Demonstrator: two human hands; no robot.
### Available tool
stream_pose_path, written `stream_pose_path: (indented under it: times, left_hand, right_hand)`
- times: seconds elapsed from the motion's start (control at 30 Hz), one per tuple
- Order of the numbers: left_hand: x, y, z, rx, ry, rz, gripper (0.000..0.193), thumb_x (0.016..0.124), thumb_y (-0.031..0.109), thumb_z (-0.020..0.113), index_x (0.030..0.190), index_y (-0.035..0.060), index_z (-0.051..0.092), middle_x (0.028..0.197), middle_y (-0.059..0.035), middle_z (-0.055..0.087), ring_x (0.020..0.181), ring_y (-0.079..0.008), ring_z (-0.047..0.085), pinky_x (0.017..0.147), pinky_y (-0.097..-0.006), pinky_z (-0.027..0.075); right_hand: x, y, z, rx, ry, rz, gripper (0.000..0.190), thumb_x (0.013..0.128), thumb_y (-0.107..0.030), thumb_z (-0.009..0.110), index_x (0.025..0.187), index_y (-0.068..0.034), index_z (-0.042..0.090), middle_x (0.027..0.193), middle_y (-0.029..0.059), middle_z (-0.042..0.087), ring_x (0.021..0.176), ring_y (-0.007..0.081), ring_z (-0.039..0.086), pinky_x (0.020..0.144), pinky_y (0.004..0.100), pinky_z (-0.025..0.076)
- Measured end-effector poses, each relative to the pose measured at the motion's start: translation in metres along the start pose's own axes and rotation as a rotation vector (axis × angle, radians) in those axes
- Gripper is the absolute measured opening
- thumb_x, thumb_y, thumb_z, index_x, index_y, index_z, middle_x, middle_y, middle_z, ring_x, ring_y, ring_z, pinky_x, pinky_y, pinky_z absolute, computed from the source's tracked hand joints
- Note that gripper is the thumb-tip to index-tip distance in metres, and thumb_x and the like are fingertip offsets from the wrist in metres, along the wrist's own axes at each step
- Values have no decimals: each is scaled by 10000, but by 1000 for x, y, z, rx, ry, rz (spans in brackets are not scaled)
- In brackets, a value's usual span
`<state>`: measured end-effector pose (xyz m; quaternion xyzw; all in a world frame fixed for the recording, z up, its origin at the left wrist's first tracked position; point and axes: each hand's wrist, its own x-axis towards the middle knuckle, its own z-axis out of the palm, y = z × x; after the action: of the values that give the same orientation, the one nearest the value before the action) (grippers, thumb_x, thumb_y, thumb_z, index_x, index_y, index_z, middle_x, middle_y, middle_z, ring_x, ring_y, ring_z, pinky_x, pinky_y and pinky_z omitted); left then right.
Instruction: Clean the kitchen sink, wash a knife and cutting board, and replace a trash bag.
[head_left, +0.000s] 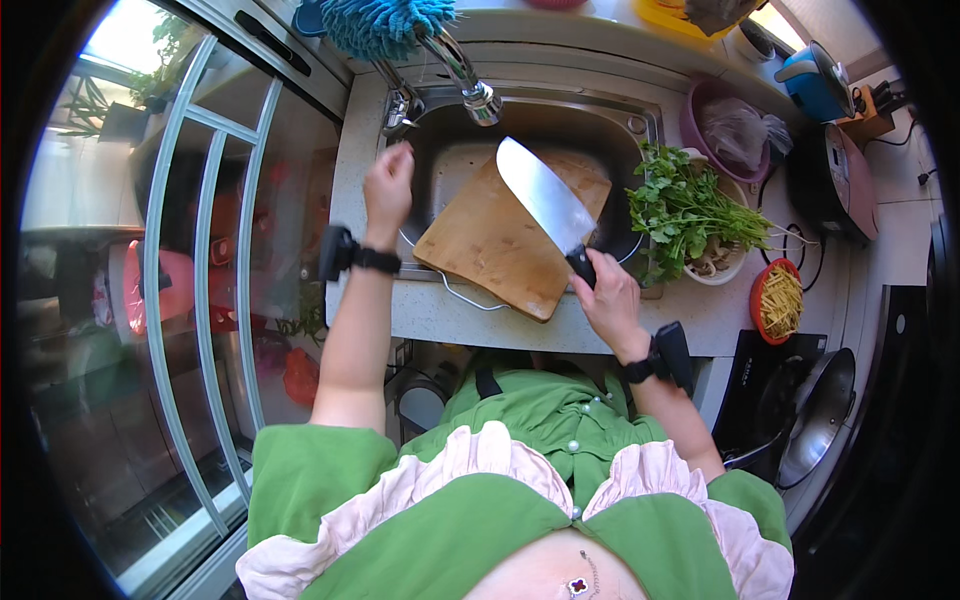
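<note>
My right hand (611, 296) grips the black handle of a broad kitchen knife (544, 195). Its wide steel blade points up and left, over a wooden cutting board (487, 240). The board lies askew across the stainless steel sink (626, 135), with its near corner over the counter edge. At the sink's left rim, my left hand (388, 187) is raised with its fingers curled in and nothing visible in them. Just beyond those fingers is the base of the chrome faucet (401, 116); whether they touch it is unclear.
Right of the sink, leafy green herbs (690, 199) lie over a white basket (739, 266) beside a purple basin (697, 135). A red bowl (757, 315) holds yellow strips. Farther right are a rice cooker (840, 180) and a wok (821, 412). A glass sliding door (199, 262) stands left.
</note>
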<state>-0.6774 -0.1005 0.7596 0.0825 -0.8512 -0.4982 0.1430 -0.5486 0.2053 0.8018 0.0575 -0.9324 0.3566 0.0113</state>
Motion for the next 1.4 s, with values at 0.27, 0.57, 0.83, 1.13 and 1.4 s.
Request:
stream_pose_path:
  times: [0.27,0.57,0.83,1.13,1.4]
  left_hand:
    - [79,-32,24,217,-80,-15,319,741,351,608,808,42,644,590,-87,573,552,-189,560,528,-314,417]
    - [64,-31,20,140,-78,-23,258,744,285,619,796,32,627,553,-63,546,515,-159,523,504,-293,406]
    - [61,-34,17,172,-116,-61,226,737,258,631,783,37,637,570,-55,556,518,-147,517,512,-280,408]
    - [43,-1,33,-42,104,74,233,768,216,614,887,16,599,667,-48,590,566,-136,535,552,-263,430]
    - [31,44,117,-1308,-395,-848,233,858,121,406,1049,23,496,919,-91,557,720,-198,512,775,-342,452]
  right_hand:
    - [73,-13,23,-181,-30,-108,340,689,-161,645,981,-48,512,808,128,542,713,303,569,618,372,462]
    - [99,-33,40,-157,-30,-136,314,699,-171,632,970,-57,520,820,122,542,729,303,566,623,371,463]
    - [103,-39,43,-139,-41,-114,323,705,-175,635,981,-44,530,831,126,549,732,306,558,626,364,450]
    - [94,-25,44,-225,-121,-57,271,695,-200,639,891,-49,528,802,132,555,733,310,564,630,383,455]
    - [63,8,27,64,-116,107,268,746,-269,610,846,-22,578,635,125,571,544,276,566,504,349,443]
